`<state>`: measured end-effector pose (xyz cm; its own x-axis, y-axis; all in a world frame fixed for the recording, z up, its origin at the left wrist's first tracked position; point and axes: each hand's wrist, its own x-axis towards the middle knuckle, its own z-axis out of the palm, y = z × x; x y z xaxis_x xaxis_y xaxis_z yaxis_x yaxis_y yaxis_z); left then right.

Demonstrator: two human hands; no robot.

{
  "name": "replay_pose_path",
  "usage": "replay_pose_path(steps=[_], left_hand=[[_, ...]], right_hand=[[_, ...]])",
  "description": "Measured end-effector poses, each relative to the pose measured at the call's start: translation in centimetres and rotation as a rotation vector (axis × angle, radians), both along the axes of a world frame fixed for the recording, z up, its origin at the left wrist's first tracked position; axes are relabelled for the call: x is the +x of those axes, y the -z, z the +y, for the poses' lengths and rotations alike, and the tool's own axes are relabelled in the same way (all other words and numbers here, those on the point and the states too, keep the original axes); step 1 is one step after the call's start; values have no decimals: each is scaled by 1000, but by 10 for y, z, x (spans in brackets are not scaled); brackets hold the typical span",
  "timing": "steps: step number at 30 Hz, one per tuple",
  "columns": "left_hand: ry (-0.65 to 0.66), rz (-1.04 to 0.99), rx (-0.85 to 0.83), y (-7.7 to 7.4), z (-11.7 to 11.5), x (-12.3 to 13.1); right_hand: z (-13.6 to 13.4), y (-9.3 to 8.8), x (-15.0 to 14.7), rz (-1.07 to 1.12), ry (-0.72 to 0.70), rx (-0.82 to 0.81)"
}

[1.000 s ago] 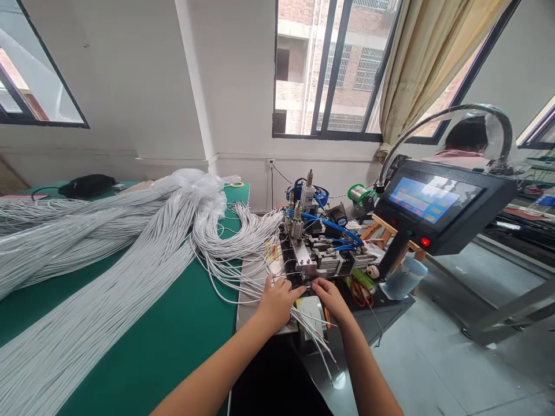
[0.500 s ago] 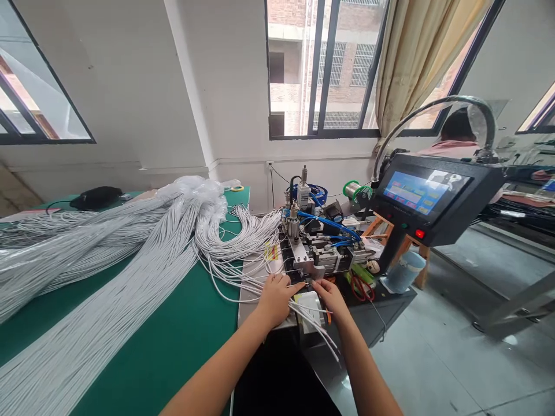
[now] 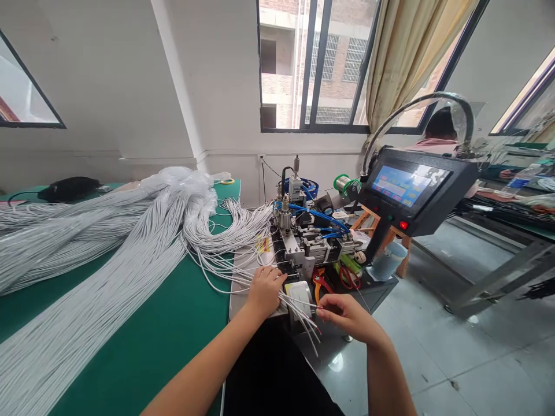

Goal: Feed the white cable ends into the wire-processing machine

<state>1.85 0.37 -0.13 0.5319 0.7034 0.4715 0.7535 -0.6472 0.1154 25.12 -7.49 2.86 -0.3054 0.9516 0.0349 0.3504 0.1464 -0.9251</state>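
My left hand (image 3: 265,290) is closed over a bunch of thin white cables (image 3: 299,306) in front of the machine. Their loose ends spread out past it to the lower right, some with a reddish tip. Between the thumb and fingertips of my right hand (image 3: 344,316) is the end of one white cable, held to the right of the bunch. A white roll-shaped object (image 3: 299,293) lies just behind the cables. Close behind my hands stands a bench machine (image 3: 314,248) with metal cylinders and blue air hoses.
A large bundle of white cables (image 3: 130,248), partly in plastic, covers the green table (image 3: 173,341). On the right are a control screen (image 3: 410,185), red-handled scissors (image 3: 349,276), orange-handled pliers (image 3: 319,283) and a plastic tub (image 3: 387,261). A person (image 3: 440,127) sits behind the screen.
My right hand has moved from the front of the machine down and right, and now pinches a cable end there. My left hand stays at the bunch. The view has shifted slightly right.
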Motion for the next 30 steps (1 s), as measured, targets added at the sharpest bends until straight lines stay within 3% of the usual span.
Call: replay_pose_path(steps=[7, 17, 19, 24, 26, 30], left_hand=[[-34, -9, -39, -2, 0, 0], [-202, -74, 17, 0, -2, 3], [-164, -77, 54, 0, -2, 2], [203, -64, 149, 0, 1, -4], [226, -91, 215, 0, 2, -4], [150, -130, 334, 0, 3, -2]], right_hand=[[13, -1, -9, -16, 162, 139], [51, 31, -31, 264, 471, 129], [56, 33, -35, 336, 521, 118], [68, 38, -40, 514, 524, 73], [73, 41, -42, 578, 496, 66], [78, 45, -46, 672, 421, 52]])
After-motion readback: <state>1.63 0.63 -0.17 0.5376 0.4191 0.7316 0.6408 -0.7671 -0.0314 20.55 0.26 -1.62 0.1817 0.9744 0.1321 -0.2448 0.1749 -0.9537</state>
